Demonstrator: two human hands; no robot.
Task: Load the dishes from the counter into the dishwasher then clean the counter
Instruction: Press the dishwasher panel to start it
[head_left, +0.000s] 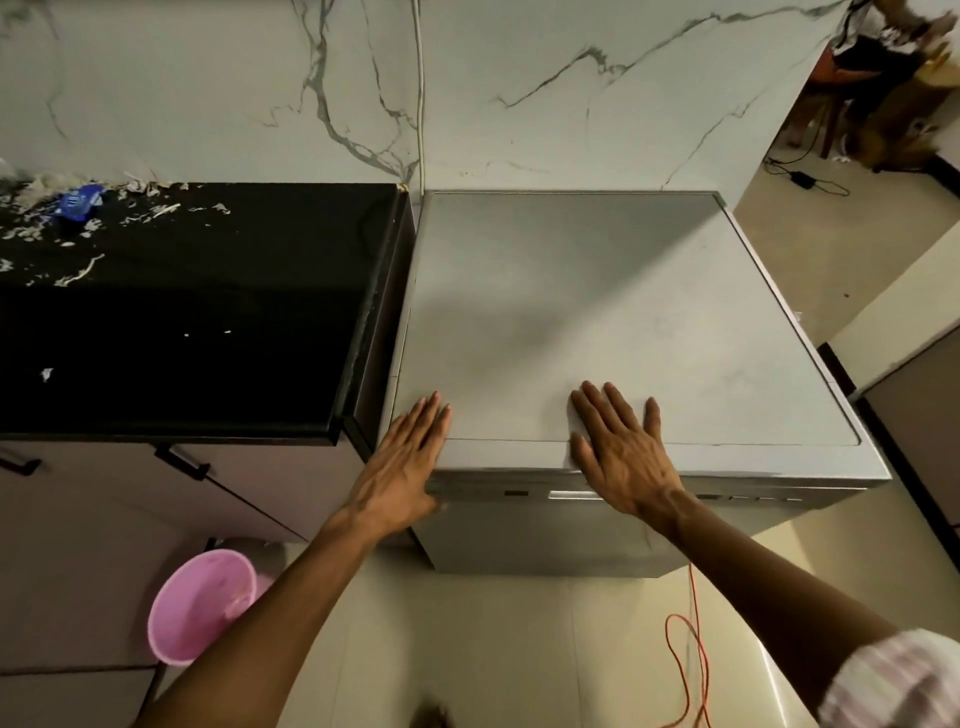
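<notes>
Grey metal fills the middle of the view: the flat top of a freestanding dishwasher (597, 322), seen from above, standing against a marble-veined wall (208, 78). Both bare hands lie flat on the front edge of the dishwasher top, fingers straight and slightly spread, gripping nothing. The left hand (410, 457) sits at the front left corner, its thumb dropping over the lip; the right hand (618, 452) rests near the middle of that front edge. The door looks closed, with a control strip (571, 494) just below the hands. To the left of the dishwasher, and touching its side, runs a black counter (182, 322); its far left corner is strewn with pale scraps (78, 275) and a small blue object (78, 203) (too blurred to identify). No dishes show on it, so loading seems finished and the counter still needs cleaning. Below the counter, left of the dishwasher base, stands a pink bucket (200, 608). An orange cable (688, 654) trails across the floor in front of the dishwasher, to the right. It could likely catch a foot, and scraps swept carelessly might drop into the gap beside the dishwasher. The dishwasher faces the person, door side nearest; its top looks roughly square, so no long axis is clear.
</notes>
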